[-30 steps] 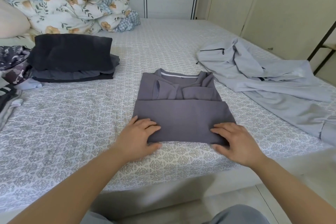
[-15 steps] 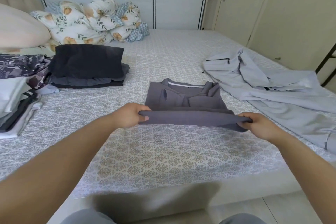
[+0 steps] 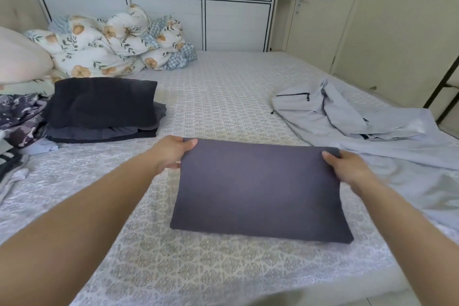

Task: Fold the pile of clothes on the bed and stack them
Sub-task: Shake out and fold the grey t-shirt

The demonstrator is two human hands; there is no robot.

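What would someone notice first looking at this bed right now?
The folded grey shirt front and centre, its far corners pinched by the left hand and right hand. Behind on the left sits a stack of dark folded clothes; on the right sprawls an unfolded pale grey jacket.

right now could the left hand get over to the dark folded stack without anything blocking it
Probably yes. The left hand grips the grey shirt's far left corner, and only bare bed lies between it and the dark stack. It would need to let go or carry the shirt along.

Soft, even daylight; wide-angle edges bow, slight motion blur.
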